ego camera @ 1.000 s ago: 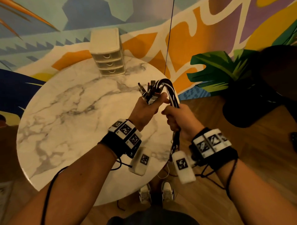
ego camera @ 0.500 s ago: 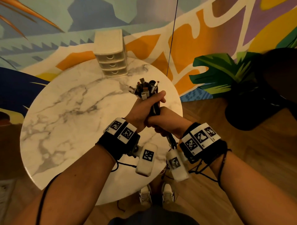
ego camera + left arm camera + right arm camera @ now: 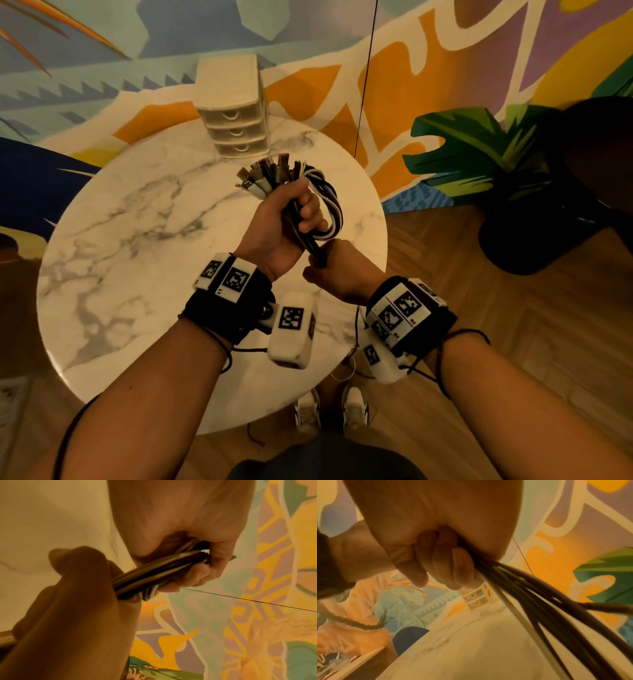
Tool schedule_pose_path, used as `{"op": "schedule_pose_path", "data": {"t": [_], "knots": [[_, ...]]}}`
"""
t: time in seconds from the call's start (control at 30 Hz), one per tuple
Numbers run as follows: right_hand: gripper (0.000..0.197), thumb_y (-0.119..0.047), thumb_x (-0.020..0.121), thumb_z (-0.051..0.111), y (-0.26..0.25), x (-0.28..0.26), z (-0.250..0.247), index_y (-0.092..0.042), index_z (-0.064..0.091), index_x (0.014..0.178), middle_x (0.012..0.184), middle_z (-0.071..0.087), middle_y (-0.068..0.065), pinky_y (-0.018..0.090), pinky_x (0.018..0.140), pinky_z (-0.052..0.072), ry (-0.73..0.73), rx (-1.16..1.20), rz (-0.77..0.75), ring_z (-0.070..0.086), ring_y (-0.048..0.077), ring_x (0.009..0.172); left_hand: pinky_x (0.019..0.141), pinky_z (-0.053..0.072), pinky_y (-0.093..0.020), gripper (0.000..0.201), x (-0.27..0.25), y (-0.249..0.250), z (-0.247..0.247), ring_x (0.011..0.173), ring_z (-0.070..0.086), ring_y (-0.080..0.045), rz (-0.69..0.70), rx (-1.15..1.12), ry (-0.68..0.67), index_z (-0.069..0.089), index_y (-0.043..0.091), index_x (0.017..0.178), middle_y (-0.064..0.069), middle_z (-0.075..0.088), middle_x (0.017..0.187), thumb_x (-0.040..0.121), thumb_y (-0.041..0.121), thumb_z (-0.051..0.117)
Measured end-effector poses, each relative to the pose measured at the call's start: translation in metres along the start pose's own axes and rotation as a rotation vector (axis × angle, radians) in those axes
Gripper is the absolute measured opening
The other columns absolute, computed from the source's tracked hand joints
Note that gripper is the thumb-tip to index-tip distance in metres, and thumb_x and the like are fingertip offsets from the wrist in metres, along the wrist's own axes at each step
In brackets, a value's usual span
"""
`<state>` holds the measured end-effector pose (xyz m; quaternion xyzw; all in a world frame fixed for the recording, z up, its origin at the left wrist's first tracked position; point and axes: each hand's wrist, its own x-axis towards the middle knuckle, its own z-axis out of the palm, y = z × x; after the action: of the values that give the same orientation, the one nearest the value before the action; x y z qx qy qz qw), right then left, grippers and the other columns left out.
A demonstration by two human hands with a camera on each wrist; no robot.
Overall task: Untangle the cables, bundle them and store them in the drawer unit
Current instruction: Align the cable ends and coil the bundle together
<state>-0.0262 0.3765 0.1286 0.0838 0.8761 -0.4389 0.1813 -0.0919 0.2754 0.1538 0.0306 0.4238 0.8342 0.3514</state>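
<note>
The left hand (image 3: 284,222) is clenched around the folded cables (image 3: 301,192), held above the table (image 3: 137,240); the right hand (image 3: 337,270) grips their trailing length just below, touching the left. The bundle's long axis points up and away towards the drawer unit (image 3: 233,113), well apart at the far edge, all drawers closed. Black and white strands lie gathered, plug ends fanned at top, unbound.

Worktop (image 3: 130,260) bare marble across left and centre of frame, open passage there. Only obstacle on it: drawer unit (image 3: 233,113) at top centre, far edge. Thin dark line (image 3: 364,78) hangs just right of it. Dark pot (image 3: 534,236) on floor, right.
</note>
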Motion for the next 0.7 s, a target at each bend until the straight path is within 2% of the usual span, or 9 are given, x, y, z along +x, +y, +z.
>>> {"op": "schedule_pose_path", "data": {"t": [0.07, 0.17, 0.27, 0.37, 0.43, 0.53, 0.63, 0.7], "knots": [[0.042, -0.019, 0.081, 0.059, 0.0, 0.002, 0.002, -0.014, 0.03, 0.052, 0.054, 0.032, 0.005, 0.032, 0.053, 0.024, 0.001, -0.05, -0.019, 0.029, 0.019, 0.053, 0.054, 0.032, -0.025, 0.029, 0.0, 0.005, -0.002, 0.04, 0.03, -0.008, -0.015, 0.028, -0.001, 0.041, 0.015, 0.065, 0.005, 0.037, 0.049, 0.093, 0.024, 0.042], [0.041, -0.017, 0.079, 0.059, 0.001, 0.006, 0.007, -0.015, 0.028, 0.052, 0.054, 0.029, 0.005, 0.033, 0.054, 0.024, -0.008, -0.064, -0.053, 0.027, 0.019, 0.054, 0.048, 0.02, -0.025, 0.032, 0.001, 0.007, -0.002, 0.035, 0.023, -0.007, -0.025, 0.06, -0.005, 0.038, 0.016, 0.062, 0.007, 0.031, 0.043, 0.093, 0.023, 0.041], [0.038, -0.017, 0.08, 0.06, 0.013, 0.01, 0.008, -0.015, 0.034, 0.052, 0.053, 0.035, 0.002, 0.03, 0.053, 0.027, -0.034, -0.076, -0.03, 0.031, 0.017, 0.052, 0.044, 0.012, -0.027, 0.039, 0.002, 0.009, -0.003, 0.031, 0.018, -0.007, -0.032, 0.113, 0.007, 0.035, 0.017, 0.055, 0.007, 0.025, 0.037, 0.092, 0.025, 0.045], [0.036, -0.015, 0.081, 0.061, 0.041, 0.01, -0.002, -0.023, 0.042, 0.051, 0.053, 0.043, -0.004, 0.025, 0.05, 0.031, -0.026, -0.132, 0.01, 0.038, 0.009, 0.05, 0.042, 0.011, -0.026, 0.043, -0.001, 0.014, -0.005, 0.03, 0.015, -0.009, -0.051, 0.209, -0.037, 0.033, 0.016, 0.052, 0.006, 0.024, 0.035, 0.09, 0.026, 0.05], [0.036, -0.013, 0.08, 0.061, 0.059, 0.011, -0.015, -0.025, 0.044, 0.051, 0.053, 0.045, -0.005, 0.026, 0.051, 0.032, -0.005, -0.183, 0.013, 0.039, 0.008, 0.049, 0.041, 0.01, -0.027, 0.042, -0.004, 0.017, -0.005, 0.031, 0.014, -0.01, -0.092, 0.314, -0.084, 0.032, 0.016, 0.051, 0.005, 0.024, 0.035, 0.088, 0.024, 0.05], [0.036, -0.015, 0.081, 0.063, 0.072, 0.02, -0.044, -0.021, 0.043, 0.051, 0.052, 0.044, -0.004, 0.027, 0.053, 0.031, 0.051, -0.318, 0.03, 0.037, 0.011, 0.049, 0.041, 0.008, -0.027, 0.042, -0.006, 0.021, 0.005, 0.03, 0.016, -0.009, -0.145, 0.498, -0.182, 0.036, 0.016, 0.049, 0.005, 0.027, 0.035, 0.087, 0.02, 0.052], [0.036, -0.016, 0.079, 0.064, 0.074, 0.03, -0.074, -0.017, 0.041, 0.051, 0.052, 0.04, 0.001, 0.031, 0.054, 0.031, 0.119, -0.327, 0.049, 0.036, 0.016, 0.053, 0.038, 0.01, -0.019, 0.049, -0.005, 0.03, 0.021, 0.029, 0.021, -0.006, -0.19, 0.689, -0.236, 0.046, 0.022, 0.045, 0.008, 0.032, 0.036, 0.092, 0.01, 0.05], [0.033, -0.018, 0.08, 0.065, 0.086, 0.031, -0.082, -0.017, 0.046, 0.052, 0.055, 0.046, 0.003, 0.031, 0.056, 0.035, 0.119, -0.321, 0.113, 0.042, 0.019, 0.056, 0.038, 0.014, -0.015, 0.044, -0.003, 0.034, 0.026, 0.03, 0.021, -0.007, -0.228, 0.796, -0.243, 0.05, 0.021, 0.049, 0.005, 0.032, 0.037, 0.091, 0.006, 0.052]]}}
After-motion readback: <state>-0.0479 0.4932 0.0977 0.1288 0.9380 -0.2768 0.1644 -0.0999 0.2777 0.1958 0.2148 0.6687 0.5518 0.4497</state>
